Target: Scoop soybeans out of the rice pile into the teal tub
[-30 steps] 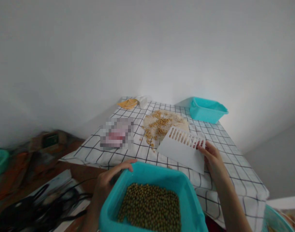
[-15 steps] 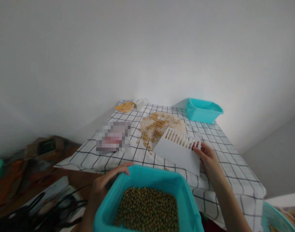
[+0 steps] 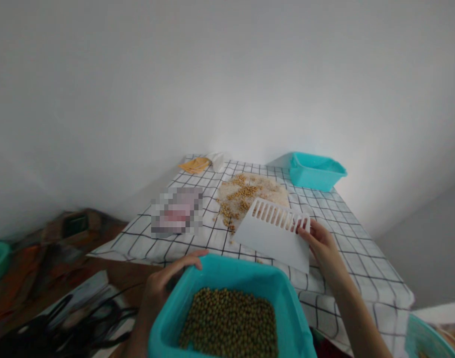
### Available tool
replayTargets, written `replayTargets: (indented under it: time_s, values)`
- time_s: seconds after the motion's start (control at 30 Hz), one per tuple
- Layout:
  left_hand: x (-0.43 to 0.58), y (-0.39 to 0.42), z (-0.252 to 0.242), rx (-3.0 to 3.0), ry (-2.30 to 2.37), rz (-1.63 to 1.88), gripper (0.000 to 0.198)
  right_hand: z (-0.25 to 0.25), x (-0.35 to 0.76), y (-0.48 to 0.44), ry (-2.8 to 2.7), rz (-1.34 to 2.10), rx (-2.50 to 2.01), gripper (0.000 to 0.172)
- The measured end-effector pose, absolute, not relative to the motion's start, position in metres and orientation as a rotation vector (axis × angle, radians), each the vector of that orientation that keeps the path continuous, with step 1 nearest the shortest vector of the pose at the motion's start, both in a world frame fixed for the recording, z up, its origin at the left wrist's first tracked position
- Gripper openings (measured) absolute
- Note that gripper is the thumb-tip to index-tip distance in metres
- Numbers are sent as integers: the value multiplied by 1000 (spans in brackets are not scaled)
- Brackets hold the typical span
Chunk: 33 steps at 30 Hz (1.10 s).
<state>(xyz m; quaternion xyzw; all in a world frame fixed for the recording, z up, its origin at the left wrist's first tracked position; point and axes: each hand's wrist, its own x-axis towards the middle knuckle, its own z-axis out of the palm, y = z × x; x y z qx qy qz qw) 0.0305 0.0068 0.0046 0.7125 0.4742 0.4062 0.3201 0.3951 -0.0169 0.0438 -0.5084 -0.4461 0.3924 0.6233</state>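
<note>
Left hand (image 3: pixel 171 271) first: from my remote seat I see it grasping the left far corner of a turquoise tub (image 3: pixel 245 273), fingers hooked over the rim. Inside, greenish-brown beans (image 3: pixel 230 323) cover most of the floor; the tub's nearest edge runs out of my view. Just past it, over the cloth-covered bench (image 3: pixel 356 248), white with dark grid lines, my operator's right hand (image 3: pixel 322 243) pinches the right end of a white slotted scoop (image 3: pixel 268 241). That scoop sits tilted, slots along its far edge; I can't tell whether its lower edge touches the cloth. Directly behind it spreads a heap of pale grain (image 3: pixel 268 186) with yellow beans (image 3: pixel 245 192) strewn across it. Left of that lies a pixelated item (image 3: pixel 177 214). Farthest back, I get a yellow packet (image 3: pixel 195 165) on the left and a second turquoise bin (image 3: pixel 315 174) on the right, near the wall (image 3: pixel 227 89).
</note>
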Motion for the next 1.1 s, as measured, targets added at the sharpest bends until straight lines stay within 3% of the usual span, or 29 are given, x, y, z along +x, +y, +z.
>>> replayTargets:
  time_s: [0.8,1.1]
  values:
    - [34,2,21,1720,1211,1099,18,34,405,-9,-1038,664,-1289,38]
    - [34,2,19,1723,1207,1101,21,32,407,-12,-1022,755,-1302,39]
